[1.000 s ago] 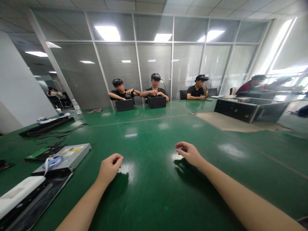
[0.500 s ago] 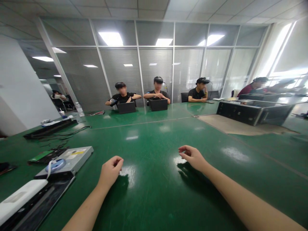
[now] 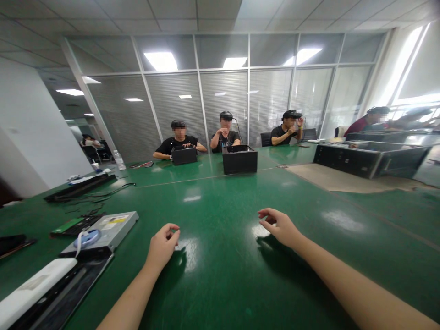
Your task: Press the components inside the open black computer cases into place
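My left hand [image 3: 164, 245] hovers just over the green table [image 3: 213, 275], left of the middle, its fingers loosely curled with a gap to the thumb and nothing between them. To the right, my right hand [image 3: 279, 227] is held low above the table in the same way, fingers bent and apart from the thumb, holding nothing. Nearest to my left hand is a silver optical drive [image 3: 118, 231] with a blue roll [image 3: 90, 238] on top. Neither hand touches any object.
A white power strip [image 3: 37, 279] lies on a black panel at the left. A green circuit board [image 3: 67, 227] sits behind. Across the table, several people sit by black boxes [image 3: 239, 161]. A large black case [image 3: 357, 160] rests on cardboard at the right.
A black box across the table has moved nearer, away from the middle person. The view has shifted slightly left. My left hand's fingers have opened a little; my right hand looks much the same.
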A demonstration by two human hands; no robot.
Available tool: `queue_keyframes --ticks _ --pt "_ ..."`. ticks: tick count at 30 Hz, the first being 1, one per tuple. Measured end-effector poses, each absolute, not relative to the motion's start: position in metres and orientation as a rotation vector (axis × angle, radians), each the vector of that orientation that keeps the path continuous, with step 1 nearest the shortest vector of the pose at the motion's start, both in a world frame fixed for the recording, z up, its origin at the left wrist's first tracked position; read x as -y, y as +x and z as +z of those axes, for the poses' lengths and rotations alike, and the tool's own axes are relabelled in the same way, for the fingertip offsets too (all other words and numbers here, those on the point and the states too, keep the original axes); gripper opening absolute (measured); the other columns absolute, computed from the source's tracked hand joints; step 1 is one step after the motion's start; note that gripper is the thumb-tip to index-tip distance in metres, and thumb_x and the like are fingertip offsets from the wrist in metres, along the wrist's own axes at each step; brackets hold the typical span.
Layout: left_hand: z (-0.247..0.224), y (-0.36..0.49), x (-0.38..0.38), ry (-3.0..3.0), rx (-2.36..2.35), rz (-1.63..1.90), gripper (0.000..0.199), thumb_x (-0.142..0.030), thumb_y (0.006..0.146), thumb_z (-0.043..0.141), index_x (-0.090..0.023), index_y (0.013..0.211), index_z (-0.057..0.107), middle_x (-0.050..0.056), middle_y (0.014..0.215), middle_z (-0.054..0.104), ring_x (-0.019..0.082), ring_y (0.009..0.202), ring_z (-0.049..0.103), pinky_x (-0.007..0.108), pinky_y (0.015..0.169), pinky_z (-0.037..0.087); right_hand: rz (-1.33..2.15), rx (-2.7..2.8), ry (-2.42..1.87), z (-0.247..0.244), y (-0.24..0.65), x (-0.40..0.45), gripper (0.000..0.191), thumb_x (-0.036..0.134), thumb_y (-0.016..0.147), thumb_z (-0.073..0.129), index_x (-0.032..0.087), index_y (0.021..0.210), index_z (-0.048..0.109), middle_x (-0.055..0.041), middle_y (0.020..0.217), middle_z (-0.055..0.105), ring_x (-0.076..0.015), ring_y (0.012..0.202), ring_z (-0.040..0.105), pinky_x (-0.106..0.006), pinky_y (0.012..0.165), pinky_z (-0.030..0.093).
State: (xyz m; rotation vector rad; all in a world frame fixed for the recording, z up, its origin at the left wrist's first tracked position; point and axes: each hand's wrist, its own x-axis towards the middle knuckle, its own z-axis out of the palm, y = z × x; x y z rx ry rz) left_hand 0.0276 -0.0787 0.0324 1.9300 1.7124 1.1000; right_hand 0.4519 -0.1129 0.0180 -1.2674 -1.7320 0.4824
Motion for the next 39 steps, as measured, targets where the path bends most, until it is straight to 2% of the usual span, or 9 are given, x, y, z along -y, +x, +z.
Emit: queue_keyframes --ticks 4,9,11,14,18,24,30,34,39 --pt "0.029 0.028 0.077 1.91 -1.674 1.092 0.03 -0.047 0.08 0.055 -0.02 0.092 0.062 -0.004 0.057 0.061 0.016 0.049 0.059 0.027 0.055 0.044 -0.068 1.825 -1.206 0.052 0.444 0.132 0.041 0.035 0.085 0.061 0.021 0.124 0.058 -0.0119 0.119 0.063 -0.0258 0.109 0.06 -0.044 0.097 0.047" --pt "0.025 0.029 0.075 1.914 -1.612 1.039 0.03 -0.048 0.081 0.056 -0.02 0.093 0.062 -0.004 0.057 0.06 0.016 0.048 0.057 0.027 0.056 0.044 -0.578 1.83 -1.42 0.107 0.458 0.114 0.062 0.044 0.085 0.062 0.015 0.137 0.047 -0.0174 0.14 0.05 -0.0324 0.13 0.045 -0.048 0.106 0.035" --pt "0.022 0.028 0.073 1.937 -1.582 1.017 0.03 -0.047 0.082 0.055 -0.02 0.093 0.061 -0.005 0.057 0.06 0.015 0.048 0.056 0.027 0.055 0.043 -0.64 1.889 -1.623 0.122 0.472 0.09 0.065 0.047 0.084 0.063 0.013 0.137 0.047 -0.0199 0.14 0.051 -0.0352 0.128 0.046 -0.05 0.104 0.035" --pt "0.019 0.027 0.069 1.949 -1.537 0.986 0.029 -0.047 0.083 0.054 -0.021 0.093 0.061 -0.005 0.057 0.059 0.014 0.046 0.054 0.026 0.053 0.041 -0.625 1.992 -1.885 0.136 0.489 0.059 0.052 0.045 0.085 0.064 0.014 0.125 0.056 -0.0179 0.122 0.063 -0.0351 0.116 0.052 -0.047 0.094 0.039" --pt "0.016 0.025 0.064 1.958 -1.533 1.003 0.027 -0.045 0.083 0.054 -0.021 0.09 0.062 -0.004 0.056 0.058 0.015 0.049 0.056 0.025 0.052 0.042 -0.598 2.08 -1.917 0.147 0.481 0.064 0.045 0.044 0.08 0.071 0.014 0.113 0.063 -0.0157 0.106 0.068 -0.0337 0.108 0.054 -0.043 0.088 0.043" --pt "0.015 0.019 0.06 1.828 -1.52 1.105 0.03 -0.046 0.081 0.056 -0.019 0.091 0.062 -0.003 0.056 0.06 0.015 0.048 0.056 0.025 0.051 0.043 -0.525 2.317 -1.581 0.158 0.416 0.182 0.037 0.038 0.083 0.07 0.013 0.109 0.062 -0.0145 0.103 0.067 -0.0307 0.1 0.057 -0.044 0.089 0.046" --pt "0.015 0.019 0.063 1.816 -1.502 1.137 0.034 -0.046 0.08 0.057 -0.018 0.099 0.063 -0.003 0.057 0.061 0.015 0.046 0.056 0.025 0.051 0.043 -0.187 2.538 -1.276 0.214 0.393 0.285 0.037 0.047 0.09 0.059 0.026 0.12 0.062 -0.008 0.109 0.069 -0.0249 0.096 0.064 -0.038 0.083 0.052" --pt "0.017 0.024 0.067 1.859 -1.499 1.097 0.034 -0.047 0.079 0.057 -0.018 0.096 0.064 -0.003 0.056 0.061 0.016 0.047 0.057 0.026 0.052 0.044 -0.296 2.512 -1.425 0.241 0.401 0.233 0.04 0.051 0.092 0.052 0.022 0.116 0.065 -0.0087 0.107 0.071 -0.0242 0.093 0.066 -0.037 0.08 0.052" --pt "0.019 0.024 0.064 1.834 -1.516 1.053 0.036 -0.049 0.078 0.058 -0.018 0.096 0.064 -0.002 0.059 0.063 0.016 0.047 0.057 0.027 0.051 0.044 -0.289 2.812 -1.988 0.202 0.399 0.104 0.058 0.057 0.076 0.069 0.015 0.114 0.069 -0.0161 0.106 0.072 -0.032 0.094 0.068 -0.039 0.075 0.052"
